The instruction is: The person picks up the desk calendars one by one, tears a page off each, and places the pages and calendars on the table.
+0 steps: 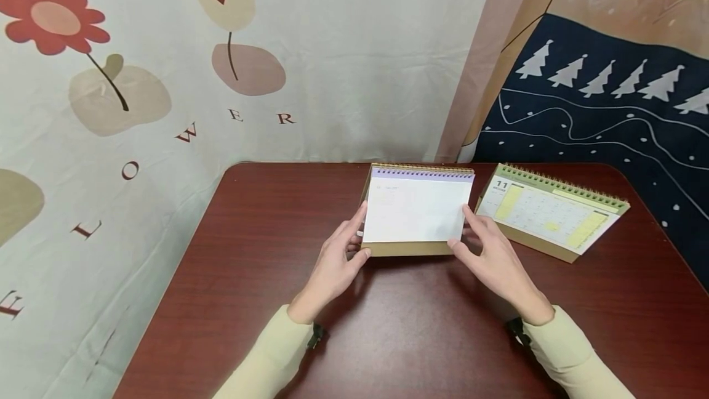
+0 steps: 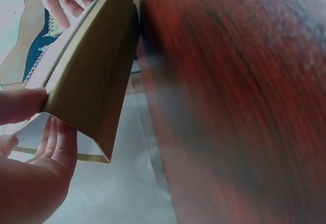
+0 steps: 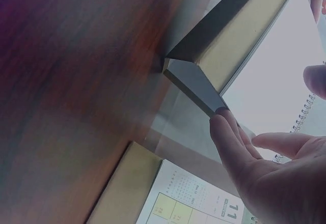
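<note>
A spiral-bound desk calendar (image 1: 416,211) with a purple top strip, a nearly blank white page and a brown cardboard stand is held between both hands close over the table. My left hand (image 1: 336,260) grips its left side, with the thumb at the front and the fingers reaching inside the stand (image 2: 94,66) in the left wrist view. On the other side, my right hand (image 1: 493,257) holds the right edge. Its thumb is by the lower front corner, and its fingertips (image 3: 221,119) meet the stand's side in the right wrist view.
A second desk calendar (image 1: 554,211), green-topped and showing 11, stands at an angle to the right. Both are at the back of the dark red wooden table (image 1: 249,251). Behind hang a white flower-print cloth (image 1: 343,29) and a navy tree-print cloth (image 1: 598,103).
</note>
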The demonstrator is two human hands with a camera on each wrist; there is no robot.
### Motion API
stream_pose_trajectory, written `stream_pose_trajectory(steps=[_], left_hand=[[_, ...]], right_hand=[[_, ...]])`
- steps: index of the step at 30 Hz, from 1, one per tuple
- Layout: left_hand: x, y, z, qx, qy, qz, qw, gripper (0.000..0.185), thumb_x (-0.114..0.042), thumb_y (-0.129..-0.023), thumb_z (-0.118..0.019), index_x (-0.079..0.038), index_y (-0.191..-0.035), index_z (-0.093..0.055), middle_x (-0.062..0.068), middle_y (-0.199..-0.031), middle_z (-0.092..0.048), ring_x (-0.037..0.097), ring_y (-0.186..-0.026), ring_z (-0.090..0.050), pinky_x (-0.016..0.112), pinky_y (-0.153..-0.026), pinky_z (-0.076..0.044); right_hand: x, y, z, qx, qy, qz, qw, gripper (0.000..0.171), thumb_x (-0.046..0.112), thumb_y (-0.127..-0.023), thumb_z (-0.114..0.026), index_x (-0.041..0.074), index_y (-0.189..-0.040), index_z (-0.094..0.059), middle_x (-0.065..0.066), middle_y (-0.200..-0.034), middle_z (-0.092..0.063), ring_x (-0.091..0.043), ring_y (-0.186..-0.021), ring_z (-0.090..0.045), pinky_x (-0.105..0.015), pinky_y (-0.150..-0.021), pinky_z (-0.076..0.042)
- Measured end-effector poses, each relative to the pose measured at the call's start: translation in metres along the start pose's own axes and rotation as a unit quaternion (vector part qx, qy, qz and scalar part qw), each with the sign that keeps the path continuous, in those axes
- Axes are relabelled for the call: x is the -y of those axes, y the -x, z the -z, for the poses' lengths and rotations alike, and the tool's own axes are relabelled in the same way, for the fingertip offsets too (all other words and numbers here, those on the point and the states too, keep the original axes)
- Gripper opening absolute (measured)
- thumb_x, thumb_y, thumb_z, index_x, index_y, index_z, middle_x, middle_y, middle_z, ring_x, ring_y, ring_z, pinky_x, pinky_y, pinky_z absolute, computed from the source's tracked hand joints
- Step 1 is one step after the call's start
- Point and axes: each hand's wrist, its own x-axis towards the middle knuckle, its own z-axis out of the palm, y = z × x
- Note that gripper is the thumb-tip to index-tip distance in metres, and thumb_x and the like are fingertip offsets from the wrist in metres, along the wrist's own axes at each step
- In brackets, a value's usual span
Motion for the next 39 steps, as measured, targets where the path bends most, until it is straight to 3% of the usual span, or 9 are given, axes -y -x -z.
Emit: stream_pose_trajectory(steps=[9, 20, 26, 34, 39], left_hand=[[-0.002, 0.0, -0.002, -0.006, 0.054, 0.018, 0.9984, 0.083, 0.014, -0.089, -0.067, -0.022, -0.16, -0.042, 0.012, -0.107, -0.064, 0.02, -0.089, -0.066, 0.029, -0.078, -0.058], [-0.006, 0.0, -0.005, -0.013, 0.067, 0.019, 0.9975, 0.084, 0.013, -0.087, -0.068, -0.026, -0.158, -0.045, 0.012, -0.114, -0.064, 0.019, -0.09, -0.068, 0.03, -0.08, -0.058], [-0.007, -0.002, -0.006, -0.024, 0.06, 0.018, 0.9978, 0.081, 0.012, -0.088, -0.071, -0.024, -0.157, -0.048, 0.015, -0.117, -0.065, 0.021, -0.092, -0.07, 0.032, -0.081, -0.059], [-0.008, -0.003, -0.009, -0.059, 0.063, 0.019, 0.9961, 0.066, 0.011, -0.086, -0.073, -0.007, -0.147, -0.057, 0.017, -0.115, -0.071, 0.025, -0.09, -0.072, 0.028, -0.076, -0.059], [-0.009, -0.003, -0.011, -0.072, 0.077, 0.02, 0.9942, 0.059, 0.012, -0.084, -0.073, -0.003, -0.14, -0.062, 0.016, -0.114, -0.072, 0.026, -0.09, -0.073, 0.026, -0.075, -0.059]], right_hand=[[-0.001, -0.001, 0.0, -0.004, 0.0, 0.002, 1.0, 0.074, 0.032, -0.102, -0.066, 0.004, -0.161, -0.032, -0.019, -0.14, -0.05, -0.036, -0.119, -0.064, -0.052, -0.101, -0.052], [0.001, -0.003, -0.002, -0.03, 0.065, 0.002, 0.997, 0.071, 0.033, -0.101, -0.065, 0.005, -0.16, -0.037, -0.024, -0.144, -0.046, -0.04, -0.121, -0.055, -0.059, -0.097, -0.048], [0.001, -0.007, -0.009, -0.097, 0.105, 0.06, 0.988, 0.065, 0.023, -0.096, -0.07, -0.003, -0.151, -0.047, -0.026, -0.15, -0.044, -0.042, -0.136, -0.044, -0.062, -0.102, -0.042], [0.008, -0.007, -0.017, -0.152, 0.134, 0.145, 0.968, 0.064, 0.02, -0.09, -0.074, -0.001, -0.147, -0.054, -0.021, -0.155, -0.046, -0.044, -0.139, -0.044, -0.062, -0.104, -0.042], [0.014, -0.009, -0.021, -0.154, 0.148, 0.209, 0.954, 0.066, 0.039, -0.097, -0.066, 0.001, -0.149, -0.052, -0.018, -0.159, -0.044, -0.044, -0.143, -0.042, -0.057, -0.115, -0.035]])
